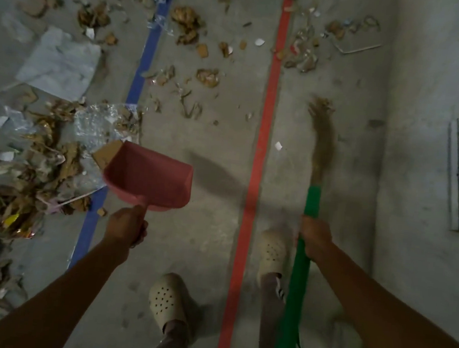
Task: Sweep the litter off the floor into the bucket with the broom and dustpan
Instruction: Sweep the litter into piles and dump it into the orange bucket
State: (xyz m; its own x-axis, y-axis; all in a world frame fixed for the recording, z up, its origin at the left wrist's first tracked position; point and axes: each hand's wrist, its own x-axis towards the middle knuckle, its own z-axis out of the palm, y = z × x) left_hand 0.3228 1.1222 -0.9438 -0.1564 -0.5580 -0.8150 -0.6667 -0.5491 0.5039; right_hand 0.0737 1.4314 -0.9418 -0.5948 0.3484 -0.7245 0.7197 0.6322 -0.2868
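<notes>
A: What is held in the left hand (126, 224)?

B: The handle of a pink dustpan (150, 178) is gripped, with the fingers curled round it. The dustpan is held between the blue line (146, 64) and the red line (267, 107) marked on the floor (220, 134), and its shadow is cast to its right.

A: And the right hand (314, 236)?

B: The green handle of the broom (311, 200) is clasped there, with the fingers wrapped round. The broom is held to the right of the red line, its brown bristles pointed away from the person. The bristles are blurred, so it cannot be told whether the floor is touched.

A: Where is the litter (44, 157) found?

B: Most of it is heaped to the left, on and beyond the blue line: torn cardboard, brown scraps, clear plastic and a large sheet of paper (63, 65). The dustpan's far edge is seen just beside a piece of cardboard at the edge of the heap. Smaller scraps are scattered farther off, between the lines and past the red one.

A: Anything else?

B: Two pale perforated shoes (167, 301) are seen below, one of them beside the broom handle.
</notes>
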